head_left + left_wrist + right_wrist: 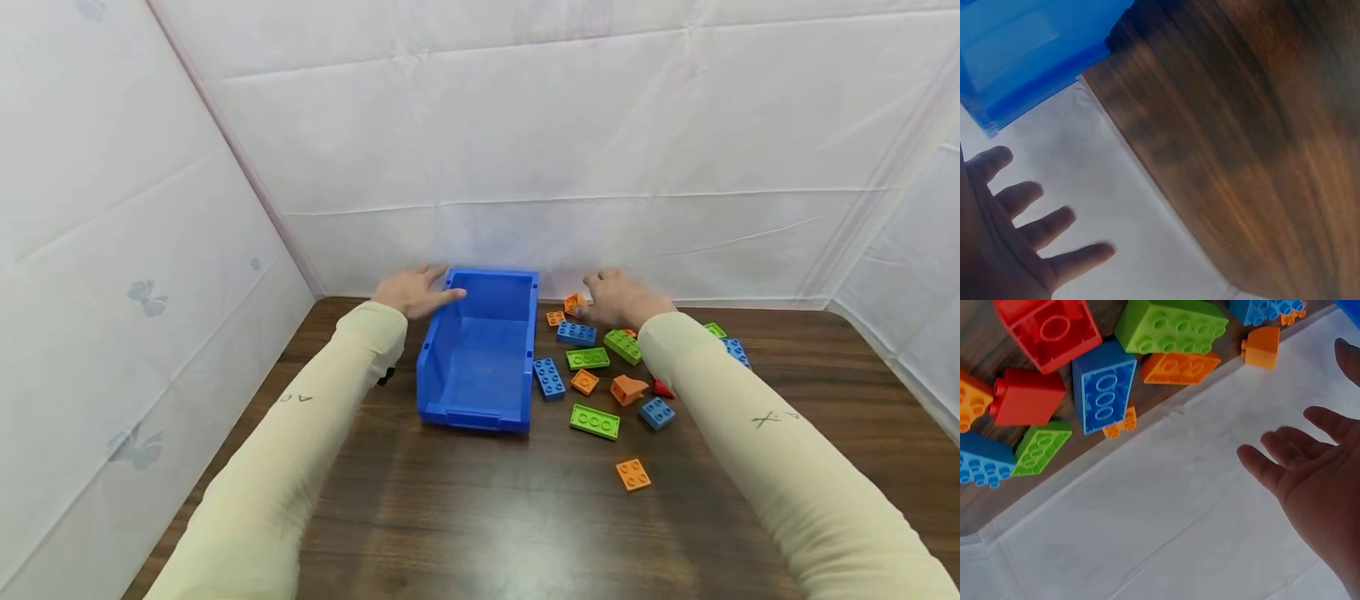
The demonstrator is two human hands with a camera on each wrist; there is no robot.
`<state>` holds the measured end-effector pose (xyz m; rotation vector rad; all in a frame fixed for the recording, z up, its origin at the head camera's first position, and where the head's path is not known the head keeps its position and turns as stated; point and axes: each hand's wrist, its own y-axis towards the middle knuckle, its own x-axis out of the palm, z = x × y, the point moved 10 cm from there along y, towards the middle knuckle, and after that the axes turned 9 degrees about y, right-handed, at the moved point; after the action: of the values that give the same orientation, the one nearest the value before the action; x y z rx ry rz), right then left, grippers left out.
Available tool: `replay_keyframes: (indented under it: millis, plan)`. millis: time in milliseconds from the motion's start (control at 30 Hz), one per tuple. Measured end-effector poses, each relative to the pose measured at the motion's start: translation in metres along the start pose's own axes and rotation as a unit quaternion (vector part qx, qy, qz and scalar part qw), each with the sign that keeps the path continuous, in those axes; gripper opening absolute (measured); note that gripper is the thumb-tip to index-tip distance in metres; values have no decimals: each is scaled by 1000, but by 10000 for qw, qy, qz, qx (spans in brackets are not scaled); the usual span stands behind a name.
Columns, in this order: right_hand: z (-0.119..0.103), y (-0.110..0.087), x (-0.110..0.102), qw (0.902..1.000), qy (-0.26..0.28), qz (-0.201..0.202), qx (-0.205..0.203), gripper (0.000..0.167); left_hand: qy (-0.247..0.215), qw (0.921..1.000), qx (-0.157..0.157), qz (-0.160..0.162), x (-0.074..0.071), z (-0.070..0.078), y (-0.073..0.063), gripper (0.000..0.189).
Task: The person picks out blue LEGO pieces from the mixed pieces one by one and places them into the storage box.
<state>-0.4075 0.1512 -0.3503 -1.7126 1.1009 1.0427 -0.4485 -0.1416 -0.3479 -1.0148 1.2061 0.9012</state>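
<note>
A blue plastic bin [483,367] with a low front lip stands on the wooden table. At its upper left side is my left hand [414,292], thumb reaching over the rim in the head view. The left wrist view shows that hand's [1016,225] fingers spread, with nothing between them. My right hand [618,298] hovers by the back of the toy brick pile, close to a sloped orange brick [574,303]. In the right wrist view its fingers are loosely extended and it holds nothing. The same sloped brick [1262,347] sits apart from the fingertips there.
Right of the bin lie scattered toy bricks: a blue brick [549,379], a green plate [595,422], an orange plate [633,475] and red bricks [1029,397]. A white sheet [540,150] walls the table's back and sides. My right sleeve [772,433] covers part of the pile.
</note>
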Motion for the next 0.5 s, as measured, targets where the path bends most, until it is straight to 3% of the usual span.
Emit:
replay_keyframes:
  millis: [200, 367, 500]
  plan:
    - [2, 3, 20, 9994, 280, -197, -71, 61, -765, 9967, -177, -208, 19, -3, -4, 86]
    - [1, 6, 39, 9976, 559, -348, -228, 55, -973, 9950, -218, -55, 22, -3, -10, 82]
    - [3, 7, 45, 9964, 730, -247, -341, 49, -1235, 9919, -304, 17, 23, -2, -16, 78]
